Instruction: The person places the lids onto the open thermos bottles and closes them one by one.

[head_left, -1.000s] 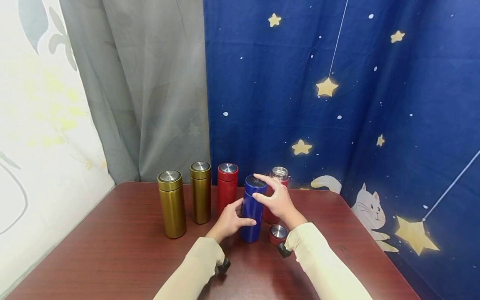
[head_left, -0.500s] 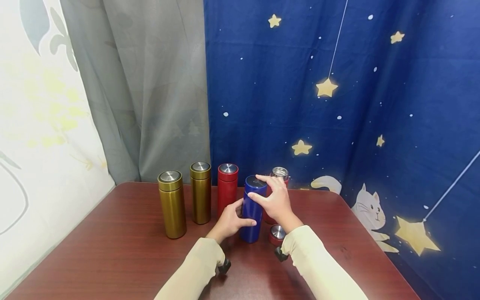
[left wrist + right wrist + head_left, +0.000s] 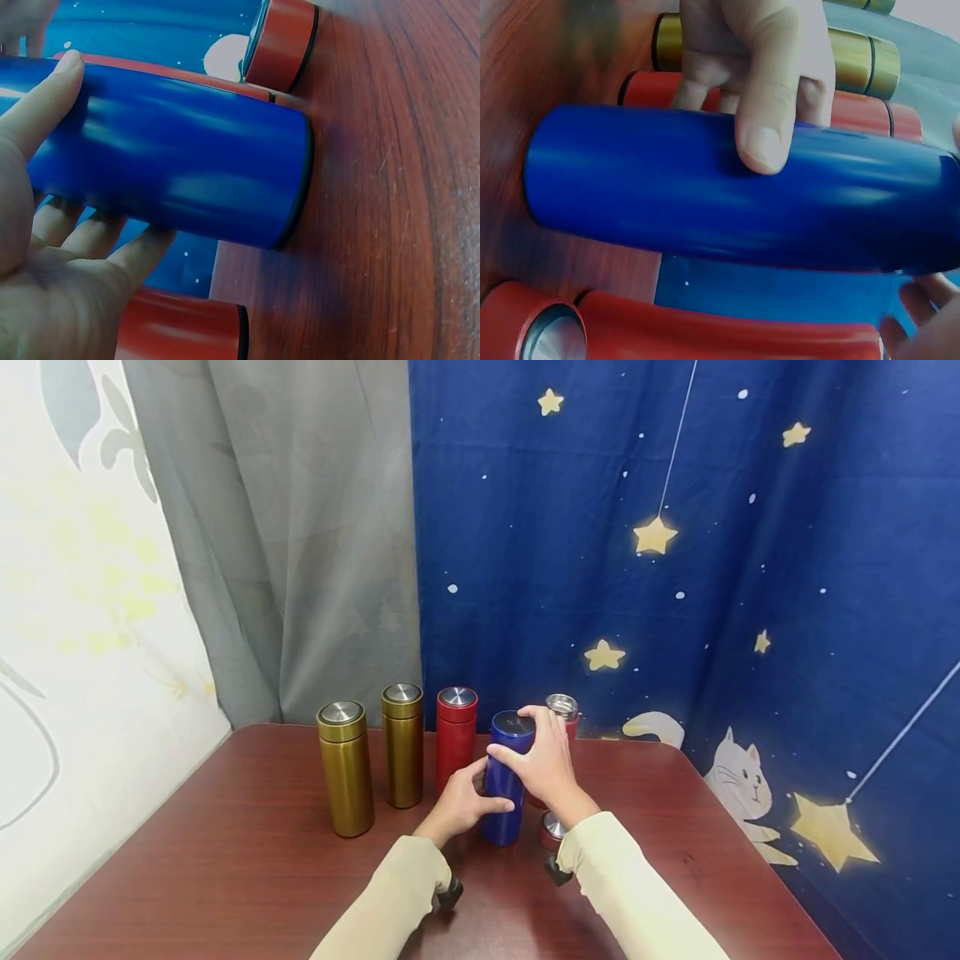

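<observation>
The left hand [image 3: 461, 806] grips the body of the blue flask [image 3: 507, 782], thumb across the near face and fingers curled round the far side. The right hand [image 3: 546, 764] is spread over the flask's top end, its thumb on the near side and its curled index finger at the rim of the top; the hold is a pinch round the cap. The blue flask stands upright on the table [image 3: 225, 868], between the two hands.

Compared with the frame of one second earlier, the right hand has turned about the cap: its thumb has moved leftward across the near face and its index fingertip rightward along the rim. The left hand and the flask show no visible shift. The red lid [image 3: 552, 833] is now more covered by the right sleeve.

Right of the blue flask, the red lid lies just beside it, and the open red flask [image 3: 563, 707] stands behind the right hand, partly hidden. The closed red flask [image 3: 456, 739] stands close behind on the left, with two gold flasks [image 3: 349, 785] farther left. The table's far edge runs behind the row. Wood surface extends from the gold flasks to the left edge, and from the right forearm to the right edge.
</observation>
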{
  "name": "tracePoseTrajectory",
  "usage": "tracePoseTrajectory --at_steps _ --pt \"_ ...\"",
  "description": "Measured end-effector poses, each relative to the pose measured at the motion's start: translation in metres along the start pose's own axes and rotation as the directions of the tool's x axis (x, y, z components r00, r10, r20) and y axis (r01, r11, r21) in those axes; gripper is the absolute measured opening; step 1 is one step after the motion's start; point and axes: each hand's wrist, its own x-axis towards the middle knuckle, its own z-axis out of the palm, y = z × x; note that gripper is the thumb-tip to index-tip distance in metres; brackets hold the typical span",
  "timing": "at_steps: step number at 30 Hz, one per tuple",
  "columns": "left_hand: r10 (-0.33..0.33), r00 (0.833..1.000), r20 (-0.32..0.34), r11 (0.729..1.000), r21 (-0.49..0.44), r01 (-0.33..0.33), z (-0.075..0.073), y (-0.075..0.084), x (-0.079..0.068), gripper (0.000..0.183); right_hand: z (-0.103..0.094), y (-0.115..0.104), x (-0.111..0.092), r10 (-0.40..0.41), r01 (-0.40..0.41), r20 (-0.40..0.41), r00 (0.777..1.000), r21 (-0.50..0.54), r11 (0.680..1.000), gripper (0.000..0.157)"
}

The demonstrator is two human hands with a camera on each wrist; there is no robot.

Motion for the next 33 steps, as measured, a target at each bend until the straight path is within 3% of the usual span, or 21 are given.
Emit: tracePoseTrajectory --at_steps 3,7,10,12,17,19,24,27,33 --pt "-0.01 1.0 0.006 1.0 0.0 0.01 -0.002 -0.003 0.001 0.076 -0.005 0.004 0.001 -0.01 -0.013 0.12 0.993 0.196 0.98 0.07" --pt "-0.015 1.0 0.026 1.0 -0.009 0.015 -0.004 -0.002 0.001 0.076 -0.012 0.015 0.004 -0.106 -0.012 0.233 0.967 0.458 0.889 0.07" --pt "-0.014 0.999 0.045 1.0 -0.021 0.015 -0.005 -0.001 0.001 0.075 -0.015 0.021 0.007 -0.153 -0.02 0.271 0.95 0.543 0.839 0.063" --pt "-0.02 0.998 0.054 0.999 -0.029 0.021 -0.006 -0.001 0.001 0.074 -0.017 0.023 0.008 -0.153 -0.033 0.281 0.947 0.56 0.828 0.059" --pt "-0.022 0.998 0.058 0.999 -0.045 0.025 -0.005 -0.001 0.002 0.073 -0.019 0.022 0.009 -0.146 -0.008 0.258 0.955 0.515 0.857 0.056" --pt "-0.018 0.998 0.057 0.999 -0.044 0.021 -0.006 0.008 -0.001 0.071 -0.024 0.013 0.008 -0.142 0.001 0.252 0.957 0.486 0.874 0.055" --pt "-0.018 0.999 0.047 0.999 -0.032 0.02 -0.006 0.007 -0.001 0.072 -0.024 0.013 0.007 -0.143 0.041 0.225 0.964 0.403 0.914 0.053" --pt "-0.02 0.999 0.043 0.999 -0.023 0.022 -0.005 -0.002 0.002 0.074 -0.02 0.022 0.006 -0.153 0.08 0.193 0.969 0.341 0.937 0.054" --pt "-0.021 0.999 0.04 1.0 -0.02 0.022 -0.005 -0.002 0.001 0.073 -0.02 0.022 0.005 -0.169 0.129 0.14 0.976 0.259 0.957 0.054"
